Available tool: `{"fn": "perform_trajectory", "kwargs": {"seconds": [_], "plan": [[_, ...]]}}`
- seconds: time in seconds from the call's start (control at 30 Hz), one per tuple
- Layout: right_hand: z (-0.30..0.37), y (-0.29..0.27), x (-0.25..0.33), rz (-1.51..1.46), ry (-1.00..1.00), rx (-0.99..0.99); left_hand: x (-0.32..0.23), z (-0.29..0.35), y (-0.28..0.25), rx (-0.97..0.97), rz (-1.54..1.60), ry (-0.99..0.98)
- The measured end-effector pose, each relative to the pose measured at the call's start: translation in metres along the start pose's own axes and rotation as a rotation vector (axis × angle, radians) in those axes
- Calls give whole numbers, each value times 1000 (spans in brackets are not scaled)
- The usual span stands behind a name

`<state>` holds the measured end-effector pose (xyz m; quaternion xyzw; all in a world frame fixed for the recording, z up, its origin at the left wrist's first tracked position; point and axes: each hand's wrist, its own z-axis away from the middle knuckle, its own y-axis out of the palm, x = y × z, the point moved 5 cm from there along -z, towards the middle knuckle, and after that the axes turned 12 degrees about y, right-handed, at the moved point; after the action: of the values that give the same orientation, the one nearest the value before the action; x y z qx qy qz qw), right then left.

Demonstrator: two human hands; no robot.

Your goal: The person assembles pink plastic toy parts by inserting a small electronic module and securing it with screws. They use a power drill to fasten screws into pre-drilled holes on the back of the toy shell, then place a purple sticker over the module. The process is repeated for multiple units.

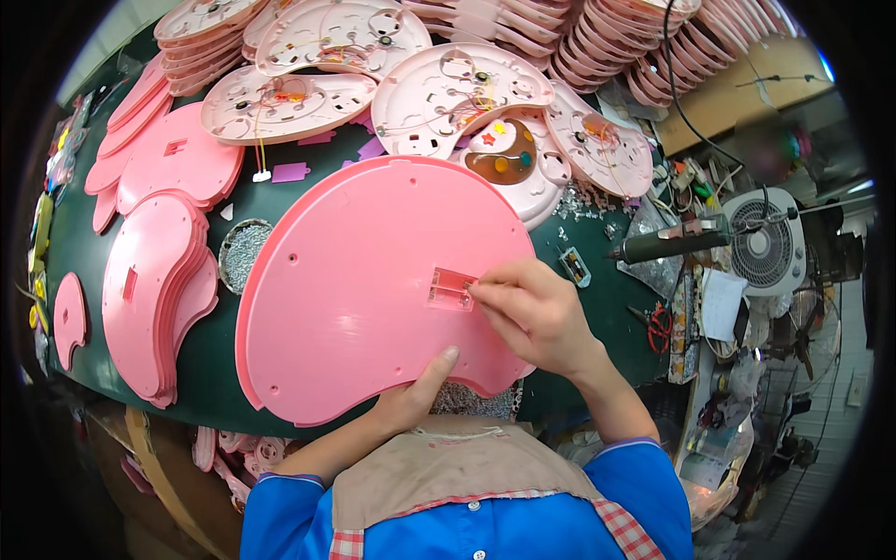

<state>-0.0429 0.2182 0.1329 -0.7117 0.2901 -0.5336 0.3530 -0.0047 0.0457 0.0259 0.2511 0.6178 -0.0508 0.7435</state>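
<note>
Pink panel: one, large and curved, tilted up in both hands over the dark green surface; what lies behind it is hidden.
Left hand: at the panel's lower edge, its grip clasping that edge, thumb on the near face, fingers out of sight behind.
Right hand: at the right end of the panel's compartment, thumb and fingertips pressed together; I cannot tell whether anything small sits between them.
Compartment: one, rectangular, right of the panel's middle, partly covered by the right fingertips; its small metal details are hard to make out.
Bowl of metal bits: one, left of the panel, which hides part of its rim; the bits are too small to count.
Wired shells: four with loose wires, beyond the panel, overlapping one another.
Brown-patched shell: one, just beyond the panel, partly hidden under a wired shell.
Purple pieces: at least three, beyond the panel, some half covered.
Curved panel pile: one, left of the panel, its layers too close to count.
Powered driver: one, right of the panel.
Red-handled tool: one, right of the panel, below the driver.
Fan: one, farther right of the panel.
</note>
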Motion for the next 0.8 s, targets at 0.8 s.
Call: {"fn": "perform_trajectory", "kwargs": {"seconds": [0.8], "plan": [[-42, 28, -92, -426, 248, -204, 32, 17, -18, 161, 965, -551]]}}
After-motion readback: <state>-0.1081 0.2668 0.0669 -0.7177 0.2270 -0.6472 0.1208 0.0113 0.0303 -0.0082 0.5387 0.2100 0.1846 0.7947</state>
